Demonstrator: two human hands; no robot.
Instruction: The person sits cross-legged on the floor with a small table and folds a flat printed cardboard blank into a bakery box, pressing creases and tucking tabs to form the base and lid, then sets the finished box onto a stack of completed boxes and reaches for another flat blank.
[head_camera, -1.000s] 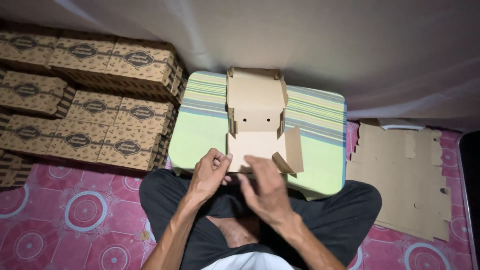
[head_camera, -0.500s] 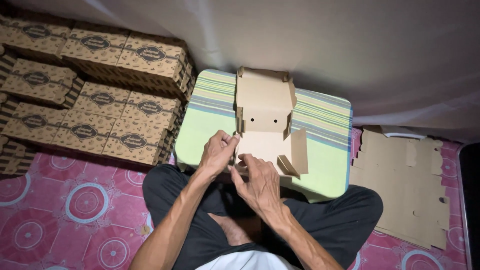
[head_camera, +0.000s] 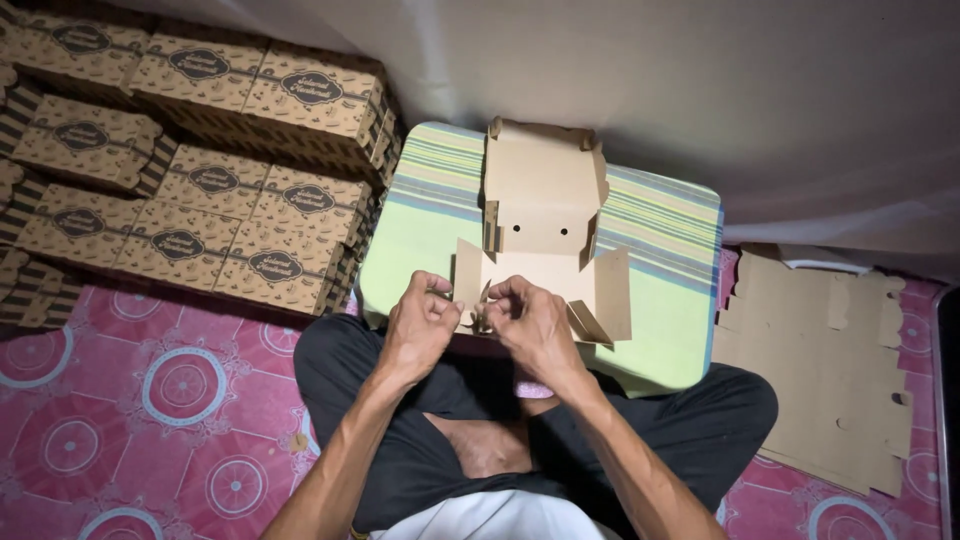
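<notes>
Partly hidden: both hands (head_camera: 480, 325) pinch cardboard box (head_camera: 541, 215) near flap; fingertips obscured.

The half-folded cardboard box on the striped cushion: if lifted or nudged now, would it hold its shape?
Probably not. The half-folded cardboard box is thin sheet with its side flaps splayed loose, so it would likely flex and unfold. It looks light and should slide easily on the striped cushion. The left hand and right hand pinch its near edge, which seems to steady it.
</notes>
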